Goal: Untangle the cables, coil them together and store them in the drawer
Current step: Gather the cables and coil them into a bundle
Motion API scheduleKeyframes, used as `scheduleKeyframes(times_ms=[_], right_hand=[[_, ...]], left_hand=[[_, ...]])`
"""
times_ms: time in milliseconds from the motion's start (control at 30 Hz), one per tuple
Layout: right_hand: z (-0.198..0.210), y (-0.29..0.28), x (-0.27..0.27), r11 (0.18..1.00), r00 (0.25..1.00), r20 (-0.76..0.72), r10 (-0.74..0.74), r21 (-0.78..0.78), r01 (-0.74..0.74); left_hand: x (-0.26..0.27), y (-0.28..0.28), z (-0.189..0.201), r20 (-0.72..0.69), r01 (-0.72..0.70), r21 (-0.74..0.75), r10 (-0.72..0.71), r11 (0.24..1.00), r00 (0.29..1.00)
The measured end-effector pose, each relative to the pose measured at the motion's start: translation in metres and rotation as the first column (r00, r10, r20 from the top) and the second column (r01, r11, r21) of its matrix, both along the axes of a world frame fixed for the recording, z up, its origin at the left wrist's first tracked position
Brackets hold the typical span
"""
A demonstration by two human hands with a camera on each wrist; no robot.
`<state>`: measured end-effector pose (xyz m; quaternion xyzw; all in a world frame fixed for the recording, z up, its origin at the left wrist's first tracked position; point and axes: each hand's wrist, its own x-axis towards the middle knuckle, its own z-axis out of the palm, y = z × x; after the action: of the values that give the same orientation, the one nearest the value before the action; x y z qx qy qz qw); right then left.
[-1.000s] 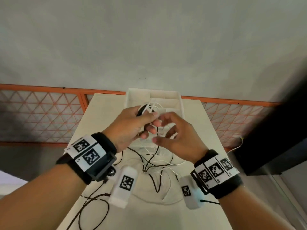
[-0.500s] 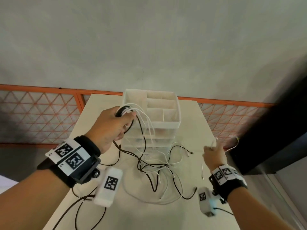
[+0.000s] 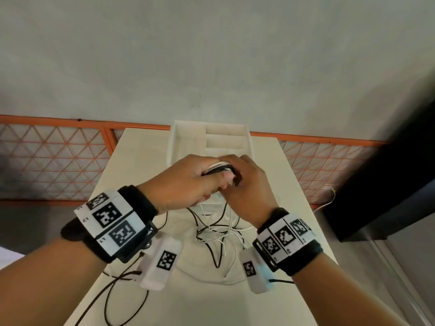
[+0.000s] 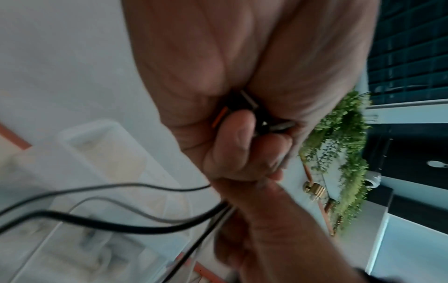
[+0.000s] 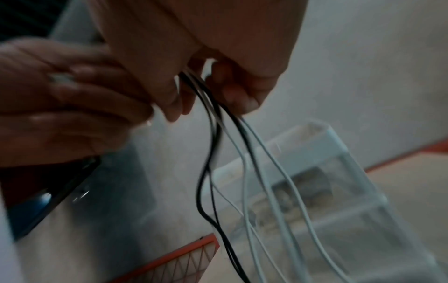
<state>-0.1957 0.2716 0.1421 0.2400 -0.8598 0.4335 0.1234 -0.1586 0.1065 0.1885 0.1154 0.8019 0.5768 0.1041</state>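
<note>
1. Half a second ago the right hand (image 3: 247, 187) was out at the right edge of the table, drawing cable away; now it has come back to meet the left hand (image 3: 186, 182) above the middle of the table (image 3: 131, 161), just in front of the drawer unit (image 3: 249, 147).
2. The likely meaning: another loop is being laid onto the coil, so coiling is under way but not finished.
3. The left hand's fingers are curled around the coil (image 3: 217, 167) of black and white cables, with the thumb on top.
4. The right hand's fingers are curled over the same bundle from the right, pinching the strands (image 5: 218, 122) that trail out below.
5. The coil sits between the two hands, raised off the table. Its visible turns run left to right, roughly level; how round it is cannot be told, as fingers cover most of it.
6. From the coil the strands hang almost straight down toward the near side, long axis near vertical.
7. They end in a loose heap (image 3: 219, 234) of black and white cable on the table, between the wrists and nearer than the drawer unit.
8. That heap looks crossed over itself, so some untangling probably remains before storing.
</note>
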Motion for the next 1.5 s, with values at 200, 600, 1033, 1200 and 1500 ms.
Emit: scheduleKeyframes(times_ms=[200,600,1033,1200,1500], right_hand=[[-0.079,0.038,-0.029,0.887,0.853,0.367,-0.371,0.413,0.208],[0.019,0.05,-0.056,0.942,0.932,0.189,-0.31,-0.07,0.328],[0.082,0.004,-0.028,0.865,1.0,0.007,0.011,-0.501,-0.006],[0.059,0.059,-0.056,0.882,0.94,-0.019,-0.34,-0.354,0.312],[-0.02,0.117,-0.076,0.784,0.797,0.085,-0.598,0.27,0.559]], left_hand=[[0.008,-0.021,0.021,-0.213,-0.06,0.291,0.125,0.955,0.969],[-0.009,-0.061,-0.086,0.203,-0.526,-0.096,0.534,0.845,0.821],[-0.023,0.026,-0.106,0.278,-0.209,0.043,0.19,0.977,0.942],[-0.022,-0.003,-0.123,0.185,-0.191,-0.276,0.247,0.942,0.951],[-0.029,-0.046,-0.103,0.163,-0.309,-0.355,0.383,0.883,0.909]])
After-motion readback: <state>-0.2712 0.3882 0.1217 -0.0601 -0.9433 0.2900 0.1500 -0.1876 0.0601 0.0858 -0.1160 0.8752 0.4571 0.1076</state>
